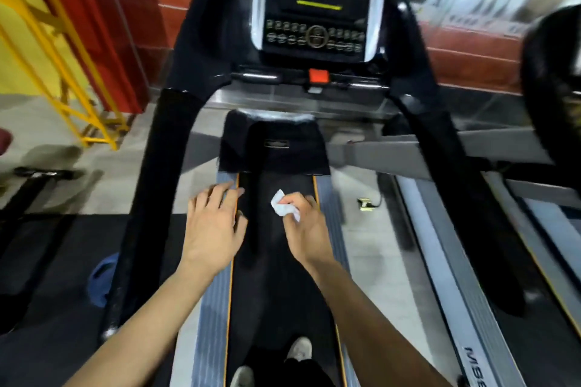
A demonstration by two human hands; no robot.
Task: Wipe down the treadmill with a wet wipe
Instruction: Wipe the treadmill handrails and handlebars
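Note:
I stand on a black treadmill, its belt running away from me toward the console with a red stop button. My right hand holds a crumpled white wet wipe in its fingers, in the air above the belt. My left hand hovers beside it with fingers spread and relaxed, holding nothing. Two black handrails flank me, the left handrail and the right handrail. The frame is blurred by motion.
A yellow metal frame stands at the left by a red pillar. A second treadmill lies to the right. A blue weight plate rests on the floor at the left. My shoes are on the belt.

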